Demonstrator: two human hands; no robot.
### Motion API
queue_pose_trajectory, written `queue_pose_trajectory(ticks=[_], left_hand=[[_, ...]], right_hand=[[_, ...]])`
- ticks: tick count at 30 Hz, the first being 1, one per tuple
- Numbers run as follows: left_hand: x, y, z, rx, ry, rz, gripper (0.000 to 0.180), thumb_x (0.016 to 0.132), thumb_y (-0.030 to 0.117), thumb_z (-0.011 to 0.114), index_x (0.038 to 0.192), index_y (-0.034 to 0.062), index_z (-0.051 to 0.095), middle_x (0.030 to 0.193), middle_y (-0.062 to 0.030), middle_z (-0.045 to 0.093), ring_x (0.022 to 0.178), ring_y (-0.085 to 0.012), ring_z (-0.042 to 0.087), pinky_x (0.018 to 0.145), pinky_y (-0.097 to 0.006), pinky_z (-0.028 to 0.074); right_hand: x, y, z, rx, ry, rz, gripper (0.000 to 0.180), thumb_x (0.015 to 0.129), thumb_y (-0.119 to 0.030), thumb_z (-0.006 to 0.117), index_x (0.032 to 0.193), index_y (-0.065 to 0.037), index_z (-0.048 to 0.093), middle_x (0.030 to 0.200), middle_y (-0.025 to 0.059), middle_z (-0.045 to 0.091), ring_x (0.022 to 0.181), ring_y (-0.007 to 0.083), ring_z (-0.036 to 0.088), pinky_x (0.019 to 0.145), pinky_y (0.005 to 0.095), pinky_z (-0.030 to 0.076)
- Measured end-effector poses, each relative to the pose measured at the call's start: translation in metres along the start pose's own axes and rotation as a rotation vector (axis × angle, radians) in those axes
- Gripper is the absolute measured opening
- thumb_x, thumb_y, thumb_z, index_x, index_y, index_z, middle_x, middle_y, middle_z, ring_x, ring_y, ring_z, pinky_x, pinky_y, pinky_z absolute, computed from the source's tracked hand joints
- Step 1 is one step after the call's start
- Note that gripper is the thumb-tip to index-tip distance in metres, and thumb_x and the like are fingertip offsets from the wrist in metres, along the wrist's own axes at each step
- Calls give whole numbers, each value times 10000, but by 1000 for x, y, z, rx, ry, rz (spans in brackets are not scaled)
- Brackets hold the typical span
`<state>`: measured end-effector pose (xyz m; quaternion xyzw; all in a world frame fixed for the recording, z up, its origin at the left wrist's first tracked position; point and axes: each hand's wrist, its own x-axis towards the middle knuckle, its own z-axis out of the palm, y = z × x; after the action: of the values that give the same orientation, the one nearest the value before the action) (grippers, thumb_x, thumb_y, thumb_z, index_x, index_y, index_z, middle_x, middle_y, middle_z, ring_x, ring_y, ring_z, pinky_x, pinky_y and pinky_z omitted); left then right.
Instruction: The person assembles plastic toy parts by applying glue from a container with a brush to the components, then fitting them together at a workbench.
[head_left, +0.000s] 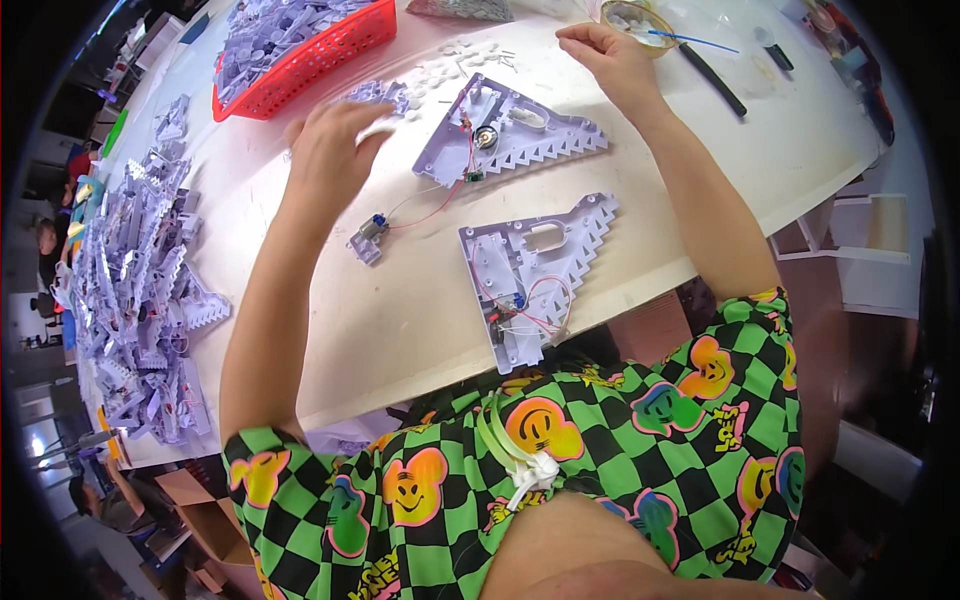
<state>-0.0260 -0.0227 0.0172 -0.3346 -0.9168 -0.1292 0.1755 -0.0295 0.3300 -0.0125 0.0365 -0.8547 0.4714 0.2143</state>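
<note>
So far, I count two lilac toy shells lying open on the tabletop [400, 330], insides up, and neither has a cover on it. The far shell [515, 135] has a small round speaker, a green board and red wires seated in it; one wire runs out to a little motor [369, 233] lying loose on the tabletop, so I judge that part not yet fitted. The near shell [535, 270] carries a board and a tangle of red and white wires by its lower end, and looks about as far along.

My left hand [335, 150] hovers over scattered small white parts [440, 72] just left of the far shell, fingers curled; it may pinch one piece, but I cannot tell from this angle. My right hand [610, 55] is up at a small round dish [638, 18], fingertips pinched together, probably on something tiny (the piece itself is too small to see).

A large heap [140, 290] of the same shells sits at the left edge, and a red basket [305, 50] holds more parts, so I judge plenty remains.
</note>
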Motion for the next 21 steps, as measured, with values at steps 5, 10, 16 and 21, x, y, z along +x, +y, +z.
queue_pose_trajectory(ticks=[5, 10, 16, 21], left_hand=[[85, -10, 46, 48, -160, 94, 229, 863, 263, 662, 1078, 210, 720, 1015, -5, 686, 1032, -235, 591, 873, -445, 379], [127, -2, 93, 18, -128, 441, 172, 842, 274, 676, 991, 215, 740, 997, 10, 680, 1016, -221, 591, 875, -413, 383], [126, 10, 94, 16, -242, 448, 187, 839, 179, 659, 1015, 149, 714, 1028, -27, 668, 1021, -230, 583, 911, -393, 399], [123, 18, 97, 26, -325, 442, 204, 837, 103, 645, 1035, 97, 693, 1052, -57, 658, 1024, -236, 576, 939, -378, 412]], right_hand=[[-1, -6, 17, -113, -117, -15, 249, 910, -229, 642, 1066, -41, 695, 921, 6, 688, 826, 74, 592, 743, 229, 461], [-9, 7, 33, -88, -71, 12, 241, 910, -234, 634, 1042, -43, 698, 873, 15, 690, 737, 82, 576, 678, 248, 468], [-18, 1, 40, -176, -129, 13, 230, 902, -235, 632, 1031, -56, 697, 834, 19, 684, 709, 93, 572, 672, 250, 467], [-20, 8, 46, -201, -220, -1, 273, 877, -242, 659, 1068, -49, 682, 947, 63, 698, 795, 155, 624, 716, 288, 485]])
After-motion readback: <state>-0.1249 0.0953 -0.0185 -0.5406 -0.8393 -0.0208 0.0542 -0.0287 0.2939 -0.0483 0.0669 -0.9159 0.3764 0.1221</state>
